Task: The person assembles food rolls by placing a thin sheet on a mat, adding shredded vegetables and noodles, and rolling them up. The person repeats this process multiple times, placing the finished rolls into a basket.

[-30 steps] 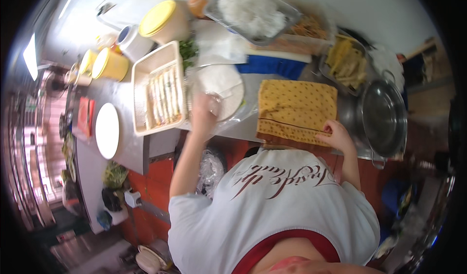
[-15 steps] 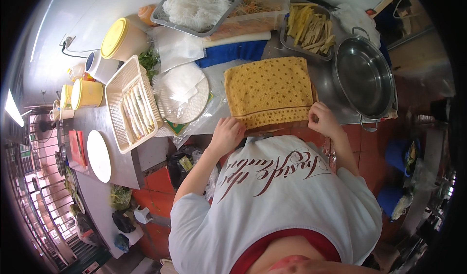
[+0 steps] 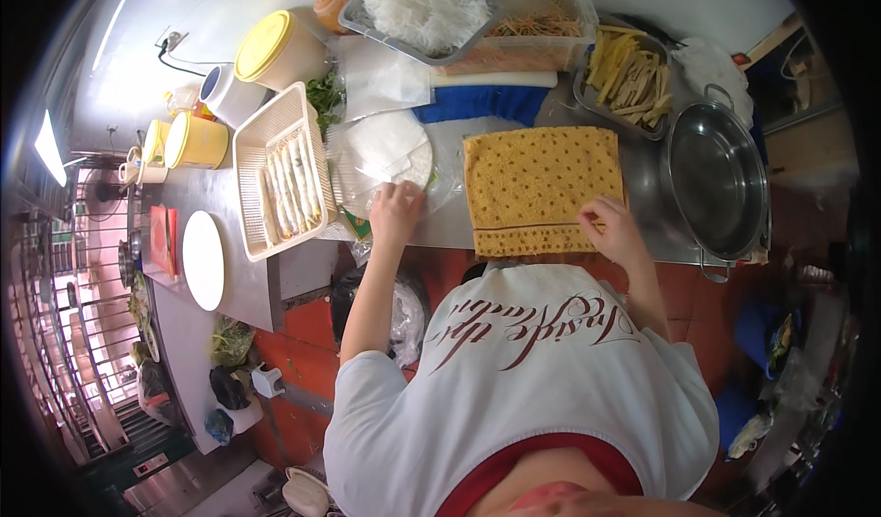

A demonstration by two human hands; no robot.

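Observation:
My left hand (image 3: 396, 212) is at the near edge of a stack of round white rice paper (image 3: 404, 145) on clear plastic, its fingers bent down onto the edge and closed there. The fingertips are partly hidden. My right hand (image 3: 609, 230) hovers by the lower right part of a yellow spotted towel (image 3: 541, 182), fingers curled together with nothing visible in them. The towel lies flat on the steel table in front of me. Left of the rice paper, a cream plastic basket (image 3: 243, 164) holds several long pale rolls (image 3: 292, 191).
At the back stand a tray of white noodles (image 3: 427, 12), a clear tub of shredded orange vegetables (image 3: 541, 35) and a tray of yellow and tan strips (image 3: 633, 77). A steel pot (image 3: 716, 182) sits at the right. Lidded tubs (image 3: 280, 51) and a white oval plate (image 3: 204, 260) are left.
My left hand has left the towel's near left corner and moved left to the rice paper. My right hand has shifted slightly inward over the towel. The whole view has turned a little.

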